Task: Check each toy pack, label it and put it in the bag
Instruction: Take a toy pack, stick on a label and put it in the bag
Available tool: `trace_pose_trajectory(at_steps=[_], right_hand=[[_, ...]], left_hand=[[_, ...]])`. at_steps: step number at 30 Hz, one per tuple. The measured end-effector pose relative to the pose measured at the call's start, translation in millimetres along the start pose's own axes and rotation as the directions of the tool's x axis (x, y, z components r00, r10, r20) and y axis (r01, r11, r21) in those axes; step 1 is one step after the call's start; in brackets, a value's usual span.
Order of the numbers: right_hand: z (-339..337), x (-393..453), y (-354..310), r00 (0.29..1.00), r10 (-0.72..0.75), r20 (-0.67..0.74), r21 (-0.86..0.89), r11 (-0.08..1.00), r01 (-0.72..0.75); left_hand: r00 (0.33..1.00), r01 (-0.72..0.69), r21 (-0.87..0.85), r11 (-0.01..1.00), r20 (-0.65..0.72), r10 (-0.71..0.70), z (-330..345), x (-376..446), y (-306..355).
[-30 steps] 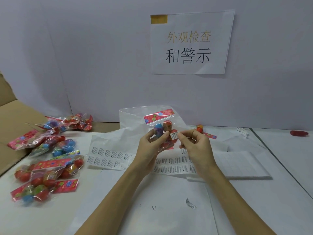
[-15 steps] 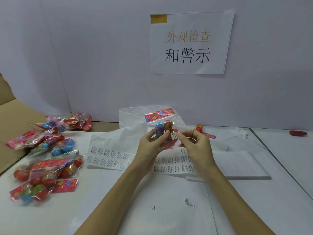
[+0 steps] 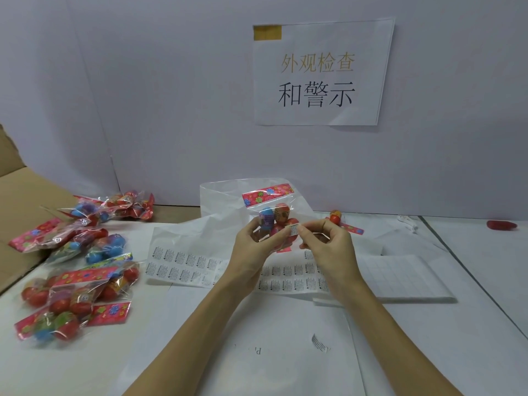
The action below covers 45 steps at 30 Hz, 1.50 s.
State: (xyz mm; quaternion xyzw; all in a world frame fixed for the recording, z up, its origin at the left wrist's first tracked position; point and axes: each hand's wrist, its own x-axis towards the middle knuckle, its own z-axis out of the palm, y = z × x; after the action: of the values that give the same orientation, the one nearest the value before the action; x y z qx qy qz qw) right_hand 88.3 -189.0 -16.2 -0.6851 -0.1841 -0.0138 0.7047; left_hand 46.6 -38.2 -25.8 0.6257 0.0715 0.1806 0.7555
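Single head-worn view, forward and down, close over table [image 3: 471, 281]

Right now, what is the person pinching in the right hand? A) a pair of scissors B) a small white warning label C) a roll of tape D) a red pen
B: the right hand pinches a small white label against the toy pack, which the left hand holds.

Left hand [image 3: 251, 250] gripping toy pack [image 3: 271, 215], right hand [image 3: 328, 244] pinching label [image 3: 294, 230]
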Motion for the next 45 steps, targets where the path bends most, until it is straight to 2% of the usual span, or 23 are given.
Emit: trace_pose_trajectory(at_steps=[5,7,9,11,13,16,19,23,29,34,38,39,42,45], right_hand=[[5,-1,3,0.998,-0.009,-0.056,0.048,0.999,0.012],[5,2,5,0.985,0.116,-0.131,0.17,0.981,-0.093],[0,6,5,0.964,0.226,-0.138,0.238,0.953,-0.189],[-3,6,4,0.97,0.238,-0.053,0.181,0.958,-0.225],[2,2,1,0.981,0.184,0.055,0.103,0.976,-0.189],[7,-1,-1,0.991,0.112,0.07,0.088,0.989,-0.118],[2,-2,-3,0.976,0.15,0.156,0.213,0.96,-0.181],[-2,1,-6,0.936,0.289,0.203,0.468,0.811,-0.351],[1,1,-2,0.962,0.179,0.206,0.378,0.892,-0.247],[0,3,-2,0.954,0.216,0.206,0.388,0.877,-0.282],[4,2,-1,0.967,0.195,0.163,0.154,0.963,-0.22],[3,3,0,0.967,0.199,0.161,0.144,0.964,-0.223],[-3,4,-1,0.944,0.214,0.253,0.331,0.897,-0.292],[-8,7,-2,0.93,0.264,0.257,0.488,0.795,-0.361]], left_hand=[[0.999,-0.031,0.019,0.999,-0.025,0.032,-1,1,0],[0.999,-0.028,0.027,0.999,-0.033,0.029,-1,1,-1],[0.999,-0.022,0.024,0.999,-0.036,0.023,-2,1,0],[0.999,-0.017,0.028,0.999,-0.028,0.017,-3,1,0],[1.0,-0.018,0.027,0.999,-0.005,0.018,-1,0,1],[0.999,-0.021,0.027,0.999,0.043,0.02,-1,-3,3],[0.998,-0.023,0.02,1.0,0.056,0.022,-2,-4,6],[0.998,-0.016,-0.015,1.0,0.055,0.017,1,-5,9],[0.998,-0.009,-0.082,0.997,0.062,0.014,0,-7,11],[0.997,-0.003,-0.069,0.998,0.071,0.008,1,-6,9],[0.995,-0.026,-0.009,1.0,0.097,0.027,-1,-6,11],[0.992,-0.027,0.012,1.0,0.126,0.026,-3,-5,11],[0.985,-0.028,0.094,0.995,0.173,0.011,-4,-6,11],[0.987,-0.02,0.14,0.99,0.159,-0.002,-4,-6,11]])
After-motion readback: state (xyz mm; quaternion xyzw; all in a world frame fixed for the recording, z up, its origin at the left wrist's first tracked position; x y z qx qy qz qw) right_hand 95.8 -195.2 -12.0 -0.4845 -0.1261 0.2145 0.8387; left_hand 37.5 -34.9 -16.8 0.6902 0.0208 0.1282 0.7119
